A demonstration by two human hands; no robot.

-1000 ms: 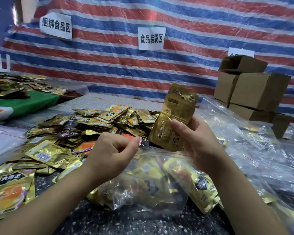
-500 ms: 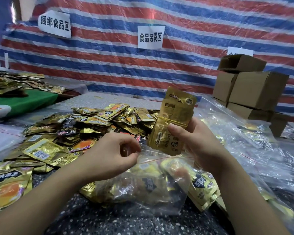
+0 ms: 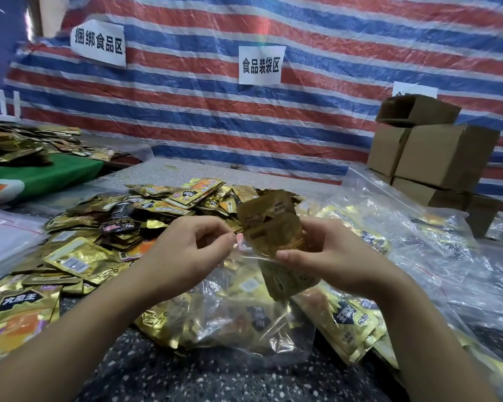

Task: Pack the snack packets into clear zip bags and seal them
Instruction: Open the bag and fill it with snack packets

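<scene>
While feeding into the bag mouth, right hand [image 3: 334,256] curled round a thin banded stack of gold foil snack packets [image 3: 269,227], thumb across the lower face and fingers behind, so the stack stands tilted with its lower end pointing down toward the opening. Left hand [image 3: 186,250] pinching, thumb against fingertips, what looks like the near lip of the clear zip bag [image 3: 230,311]; film too transparent to confirm the exact contact. Probably held that way to keep the mouth spread and raised, giving the stack a gap to slide through rather than catching on the zip strip.

Directly below both grips, that same bag lying on the dark speckled tabletop [image 3: 157,372], already bulging with gold packets, mouth unsealed and facing up toward the hands. Judged near full; sealing not yet done.

Just right of the right-hand grip, further clear bags of gold packets [image 3: 389,236] heaped loosely, apparently filled ones set aside. Left of the left-hand grip, a spread pile of loose gold and orange snack packets [image 3: 114,227], kept within easy reach as the supply. Beyond the grips, well apart at far right, stacked brown cardboard boxes [image 3: 436,152] against a red, white and blue striped tarpaulin [image 3: 302,117] bearing white paper signs [image 3: 261,65].
</scene>
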